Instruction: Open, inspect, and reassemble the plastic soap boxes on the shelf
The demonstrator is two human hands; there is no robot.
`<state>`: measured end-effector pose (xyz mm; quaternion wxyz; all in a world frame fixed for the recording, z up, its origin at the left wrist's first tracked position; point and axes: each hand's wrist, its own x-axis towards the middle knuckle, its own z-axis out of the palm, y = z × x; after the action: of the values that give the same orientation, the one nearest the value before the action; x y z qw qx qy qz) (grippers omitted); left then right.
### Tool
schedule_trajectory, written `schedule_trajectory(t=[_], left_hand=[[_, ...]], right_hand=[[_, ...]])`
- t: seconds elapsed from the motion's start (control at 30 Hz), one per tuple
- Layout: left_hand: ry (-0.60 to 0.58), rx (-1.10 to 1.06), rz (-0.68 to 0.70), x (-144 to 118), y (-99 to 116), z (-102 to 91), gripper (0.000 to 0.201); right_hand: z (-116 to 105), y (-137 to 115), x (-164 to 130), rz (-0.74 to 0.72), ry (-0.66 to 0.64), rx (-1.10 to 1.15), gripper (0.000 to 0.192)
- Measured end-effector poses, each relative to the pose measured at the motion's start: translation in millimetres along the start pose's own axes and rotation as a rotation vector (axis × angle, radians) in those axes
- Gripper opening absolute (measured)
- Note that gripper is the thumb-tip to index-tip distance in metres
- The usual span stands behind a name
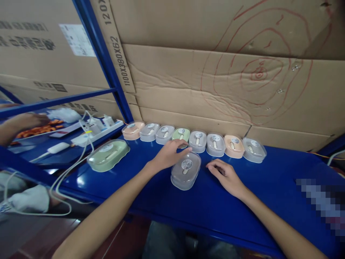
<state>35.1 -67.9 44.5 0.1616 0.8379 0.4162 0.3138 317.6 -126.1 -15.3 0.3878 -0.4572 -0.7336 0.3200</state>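
Bare arms up front, closest to us: left forearm (113,208) angling up and inward, right forearm (272,212) sweeping in from the other corner, and both wrists low over the blue tabletop (151,194). Look at the left grip (168,155): palm down, fingers arched forward, thumb stretched out below them with a clear gap, so it's open, poised at the far edge of the grey box (180,178) (whether a fingertip actually meets the lid, I cannot tell). Over to the right grip (228,178), lower and flatter, fingers loosely curled, thumb alongside, half-open just beside that same box and apart from it.

And what a tidy piece it is! The grey box sits between the two grips, a rounded oblong under a see-through lid, light glinting along its edges, a round printed sticker (187,164) on top and a cream tab (185,171) just below it.

Beyond both grips stands a row of boxes (215,147), eight across in peach, grey and green, each with its own sticker; the green one is right behind the left fingers. Well off to the left grip's left, a green box (107,160) waits alone, and past that, another person's hand (33,120) is over some orange pieces (40,129).
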Motion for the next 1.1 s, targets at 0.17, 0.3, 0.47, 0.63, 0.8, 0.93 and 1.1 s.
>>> schedule_trajectory(t=[0.17, 0.3, 0.47, 0.63, 0.8, 0.93, 1.1], left_hand=[[0.015, 0.373, 0.261, -59, 44, 11.1, 0.057], [-0.025, 0.565, 0.313, -99, 41, 25.5, 0.06], [0.025, 0.606, 0.263, -127, 8, 5.9, 0.061], [0.106, 0.654, 0.182, -151, -24, -27.1, 0.055], [0.143, 0.717, 0.075, -166, -55, -50.7, 0.061], [0.164, 0.754, -0.009, -175, -75, -65.8, 0.068], [0.227, 0.823, -0.073, -180, -81, -79.4, 0.061]], right_hand=[[-1, 1, 0, -0.03, -0.016, -0.004, 0.037], [-1, 1, 0, -0.021, -0.017, 0.005, 0.036], [-1, 0, 0, -0.014, -0.01, -0.001, 0.037], [-2, 0, -1, -0.016, -0.016, 0.0, 0.037], [-1, 3, 0, -0.009, -0.005, -0.006, 0.038], [-2, 3, 0, -0.008, -0.005, -0.01, 0.039], [-2, 2, 0, -0.006, -0.011, -0.019, 0.04]])
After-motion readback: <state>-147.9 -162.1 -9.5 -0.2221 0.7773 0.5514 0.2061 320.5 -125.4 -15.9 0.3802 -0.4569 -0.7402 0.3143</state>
